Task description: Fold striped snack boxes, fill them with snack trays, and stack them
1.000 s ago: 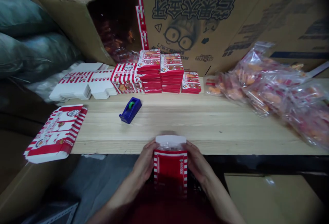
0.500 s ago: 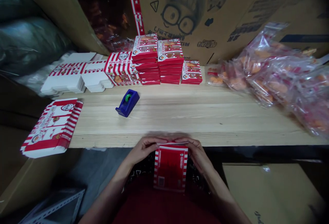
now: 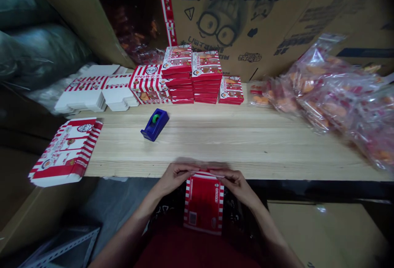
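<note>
Across the top of the frame, a large printed cardboard carton (image 3: 267, 26) behind a long pine table (image 3: 234, 153). Upper right, a loose heap of clear bags of orange snacks (image 3: 332, 99), none of them boxed. Centre, stacks of closed red-and-white boxes (image 3: 206, 80); left of those, piles of flat white box blanks (image 3: 84, 95), and at far left a flat printed box (image 3: 64, 153). Mid-table, a blue tape dispenser (image 3: 154, 125). Lower centre, just below the table edge, an upright red-striped box (image 3: 203, 204), pinched at its top end between the left hand (image 3: 177, 178) and right hand (image 3: 234, 186), fingers (image 3: 187, 167) closed over the edge, tips nearly meeting.

The top end of the red carton (image 3: 203, 206) is hidden — blurred fingers (image 3: 184, 168) cover it.
</note>
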The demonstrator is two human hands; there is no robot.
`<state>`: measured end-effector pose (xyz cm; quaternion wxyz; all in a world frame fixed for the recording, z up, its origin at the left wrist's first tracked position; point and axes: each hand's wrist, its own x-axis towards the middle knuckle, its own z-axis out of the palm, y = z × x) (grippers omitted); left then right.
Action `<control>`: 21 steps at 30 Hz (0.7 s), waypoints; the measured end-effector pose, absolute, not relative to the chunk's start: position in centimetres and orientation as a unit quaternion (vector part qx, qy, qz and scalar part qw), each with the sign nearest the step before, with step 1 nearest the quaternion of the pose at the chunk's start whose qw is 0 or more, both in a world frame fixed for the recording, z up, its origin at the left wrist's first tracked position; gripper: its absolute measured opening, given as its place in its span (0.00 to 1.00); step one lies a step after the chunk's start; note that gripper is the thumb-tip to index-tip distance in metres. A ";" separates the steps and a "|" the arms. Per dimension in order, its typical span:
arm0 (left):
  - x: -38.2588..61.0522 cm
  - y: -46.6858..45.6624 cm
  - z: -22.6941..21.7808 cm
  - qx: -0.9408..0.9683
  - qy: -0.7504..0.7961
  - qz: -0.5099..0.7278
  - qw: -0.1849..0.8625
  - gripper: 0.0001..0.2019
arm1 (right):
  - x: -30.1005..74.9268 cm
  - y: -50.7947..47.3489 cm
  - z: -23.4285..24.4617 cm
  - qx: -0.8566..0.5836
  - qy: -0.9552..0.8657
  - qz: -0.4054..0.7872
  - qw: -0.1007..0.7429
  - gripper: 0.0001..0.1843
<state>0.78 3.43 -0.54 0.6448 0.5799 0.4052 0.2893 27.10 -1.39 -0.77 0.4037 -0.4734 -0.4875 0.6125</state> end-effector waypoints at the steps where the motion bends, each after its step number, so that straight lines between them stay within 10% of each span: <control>1: 0.9 3.7 -0.3 0.584 0.392 0.274 0.656 0.12 | 27.3 -1.1 -0.5 -0.466 -0.499 0.615 0.395 0.12; 21: 2.6 7.6 -0.7 0.654 0.379 0.213 0.620 0.15 | 27.8 4.2 -1.8 -0.438 -0.532 0.651 0.319 0.18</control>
